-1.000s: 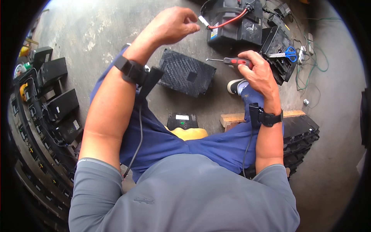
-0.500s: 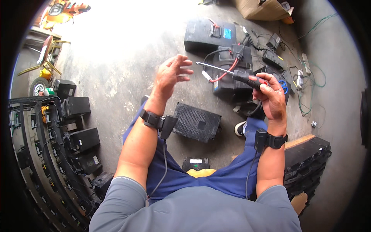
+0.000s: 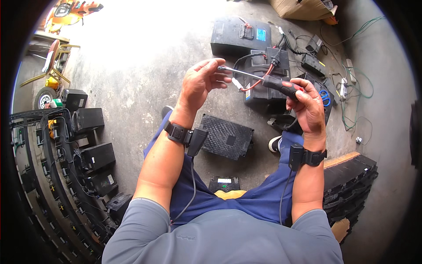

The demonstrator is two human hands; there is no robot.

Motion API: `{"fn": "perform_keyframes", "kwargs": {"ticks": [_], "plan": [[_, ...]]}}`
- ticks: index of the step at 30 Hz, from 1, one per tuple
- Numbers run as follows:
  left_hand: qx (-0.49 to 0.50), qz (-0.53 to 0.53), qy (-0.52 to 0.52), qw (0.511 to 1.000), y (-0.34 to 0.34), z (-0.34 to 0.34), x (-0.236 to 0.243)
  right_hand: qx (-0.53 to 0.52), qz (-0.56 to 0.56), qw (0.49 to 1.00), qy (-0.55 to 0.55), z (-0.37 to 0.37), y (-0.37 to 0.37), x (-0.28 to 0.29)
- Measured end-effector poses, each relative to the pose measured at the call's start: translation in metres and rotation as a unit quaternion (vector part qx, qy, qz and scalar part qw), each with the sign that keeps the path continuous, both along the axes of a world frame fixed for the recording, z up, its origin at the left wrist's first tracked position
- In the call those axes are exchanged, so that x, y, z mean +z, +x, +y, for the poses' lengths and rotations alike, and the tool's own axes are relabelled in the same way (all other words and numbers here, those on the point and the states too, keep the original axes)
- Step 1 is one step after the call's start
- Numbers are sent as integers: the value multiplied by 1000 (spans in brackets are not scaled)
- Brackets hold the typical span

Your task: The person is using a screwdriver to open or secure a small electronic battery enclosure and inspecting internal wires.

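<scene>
Well, the step in hand looks like handling the screwdriver, held up in the air beyond the ribbed box. The right hand is clamped round its handle, beyond the box's right end, while the left hand, beyond the box's left end, has loosely bent fingers by the tip, though I can't tell whether they touch it; the next move, I'd judge, calls for a firm right grip and light left fingers.

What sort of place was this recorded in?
Likely a workshop: a grey concrete floor, a black metal rack at left, and a red-and-black-handled screwdriver-like tool in the right hand.
</scene>
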State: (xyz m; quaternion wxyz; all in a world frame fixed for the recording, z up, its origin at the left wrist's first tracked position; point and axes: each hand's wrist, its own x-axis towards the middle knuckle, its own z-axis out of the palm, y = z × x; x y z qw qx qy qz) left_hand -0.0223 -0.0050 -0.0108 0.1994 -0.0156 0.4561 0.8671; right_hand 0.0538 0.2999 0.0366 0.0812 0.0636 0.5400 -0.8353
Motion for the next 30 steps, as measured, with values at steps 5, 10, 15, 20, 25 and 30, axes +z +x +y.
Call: {"fn": "perform_keyframes", "kwargs": {"ticks": [5, 10, 15, 20, 25, 30], "plan": [[-20, -5, -21, 1000, 2, -2, 1, -7, 1, 1000, 0, 0, 1, 0], [-11, 2, -31, 999, 5, 0, -1, -6, -1, 1000, 2, 1, 2, 1], [8, 17, -37, 999, 6, -2, 0, -5, 3, 1000, 18, 2, 4, -1], [15, 25, -62, 998, 5, -5, 3, -5, 11, 999, 41, 0, 7, 3], [0, 21, -78, 997, 6, -6, 6, -14, 22, 996, 86, 4, 10, 0], [-8, 13, -62, 998, 6, -5, 6, -26, 26, 998, 50, 0, 11, 5]]}}
